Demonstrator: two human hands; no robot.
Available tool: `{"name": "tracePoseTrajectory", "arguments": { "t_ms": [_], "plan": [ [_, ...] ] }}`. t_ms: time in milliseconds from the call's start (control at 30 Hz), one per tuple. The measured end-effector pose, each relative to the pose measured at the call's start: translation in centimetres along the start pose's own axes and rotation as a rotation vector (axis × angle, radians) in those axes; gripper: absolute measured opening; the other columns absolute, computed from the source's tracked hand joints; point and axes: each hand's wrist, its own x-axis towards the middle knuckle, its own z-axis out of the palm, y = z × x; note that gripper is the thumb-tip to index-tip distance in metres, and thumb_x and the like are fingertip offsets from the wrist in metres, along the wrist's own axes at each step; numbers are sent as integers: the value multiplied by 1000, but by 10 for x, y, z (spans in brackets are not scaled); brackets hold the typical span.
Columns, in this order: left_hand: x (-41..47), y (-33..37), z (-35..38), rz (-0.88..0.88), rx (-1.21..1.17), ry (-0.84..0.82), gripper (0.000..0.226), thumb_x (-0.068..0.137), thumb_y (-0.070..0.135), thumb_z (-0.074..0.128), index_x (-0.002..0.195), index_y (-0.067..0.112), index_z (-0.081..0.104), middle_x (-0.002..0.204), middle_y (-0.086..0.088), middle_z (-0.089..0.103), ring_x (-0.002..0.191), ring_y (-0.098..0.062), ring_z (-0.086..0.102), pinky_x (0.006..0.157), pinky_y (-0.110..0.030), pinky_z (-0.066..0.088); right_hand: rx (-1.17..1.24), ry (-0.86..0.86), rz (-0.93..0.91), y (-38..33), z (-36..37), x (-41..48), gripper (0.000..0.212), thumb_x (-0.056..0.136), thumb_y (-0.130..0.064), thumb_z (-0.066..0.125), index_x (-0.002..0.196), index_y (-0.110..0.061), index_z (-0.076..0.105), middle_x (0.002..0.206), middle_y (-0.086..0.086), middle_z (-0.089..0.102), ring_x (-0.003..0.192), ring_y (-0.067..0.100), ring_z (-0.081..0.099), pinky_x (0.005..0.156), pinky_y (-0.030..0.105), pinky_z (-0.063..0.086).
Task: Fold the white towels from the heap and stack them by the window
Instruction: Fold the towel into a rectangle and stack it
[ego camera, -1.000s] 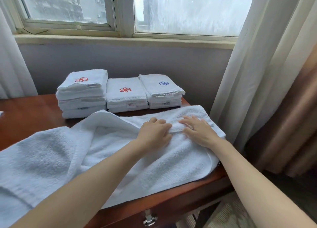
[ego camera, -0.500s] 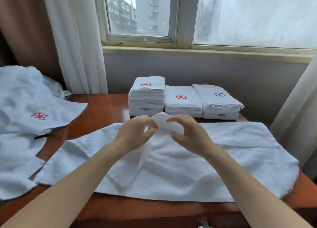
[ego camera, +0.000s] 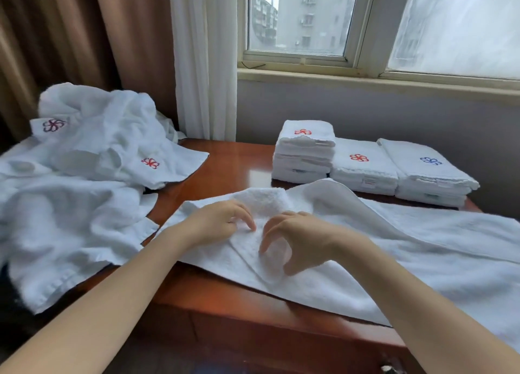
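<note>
Left hand [ego camera: 222, 223] and right hand [ego camera: 301, 238] rest curled on the spread towel [ego camera: 408, 250] on the table [ego camera: 233, 171]; pinching or not, I can't tell.

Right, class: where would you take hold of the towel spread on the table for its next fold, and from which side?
Probably the left short end of the towel, one corner per hand, coming from the left. That end lies rumpled and raised by the left hand and right hand, so fingers could slip under; the rest lies flat, running off right.
</note>
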Motion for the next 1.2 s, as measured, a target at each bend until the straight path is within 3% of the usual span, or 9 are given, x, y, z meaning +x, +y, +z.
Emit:
{"name": "tracePoseTrajectory", "arguments": {
  "t_ms": [200,233,267,367,500,667,833,1067,1200],
  "plan": [
    [-9,6,-11,-46,-184,-107,56,80,72,40,97,29,71,107,13,67,100,-6,59,94,-37,46,174,411,197,5,-15,5,6,88,-30,64,91,-30,69,87,-14,65,88,14,63,74,35,54],
    [-10,6,-13,-37,-209,-104,69,76,84,38,90,23,66,119,0,34,84,-12,57,83,-39,45,221,517,244,9,-20,5,5,89,-30,64,90,-28,67,84,-15,63,84,14,62,71,34,53],
    [-11,4,-14,-31,-193,-99,73,73,90,38,84,23,62,84,29,41,76,-11,53,75,-36,42,245,621,289,12,-26,5,4,90,-30,64,88,-27,65,80,-15,60,81,14,60,66,30,49],
    [-12,0,-15,-41,62,20,52,78,86,41,92,40,60,102,18,62,96,-9,59,72,-24,44,276,841,375,20,-45,6,10,91,-33,63,86,-24,61,76,-15,57,76,14,56,62,27,43],
    [-5,10,-33,-117,17,337,73,80,83,17,78,19,53,78,3,60,73,-20,57,59,-35,39,321,969,420,24,-68,9,6,92,-33,59,89,-28,57,73,-19,54,76,15,57,59,28,37],
    [14,15,-77,-216,-541,493,37,102,35,50,89,5,66,76,1,61,67,-11,54,56,-21,43,176,970,431,18,-93,19,11,93,-36,54,92,-26,57,68,-13,55,73,19,54,55,29,31],
    [27,6,-108,-296,-594,617,22,99,21,48,86,9,61,76,-9,53,68,-19,49,62,-27,38,325,895,347,-1,-102,49,14,97,-36,49,91,-23,51,64,-5,59,67,21,58,57,30,39],
    [37,-40,-103,-449,-780,598,25,97,36,59,96,14,69,78,-3,66,74,-18,60,58,-25,48,504,761,290,-26,-78,109,12,93,-35,52,88,-25,50,57,-7,65,49,5,60,55,29,43],
    [45,-60,-90,-496,-860,457,48,104,49,32,130,18,57,126,-12,64,115,-28,61,96,-40,50,550,581,248,-32,-50,136,11,93,-35,57,95,-25,56,77,-7,72,59,5,69,71,33,54]
  ]
}}
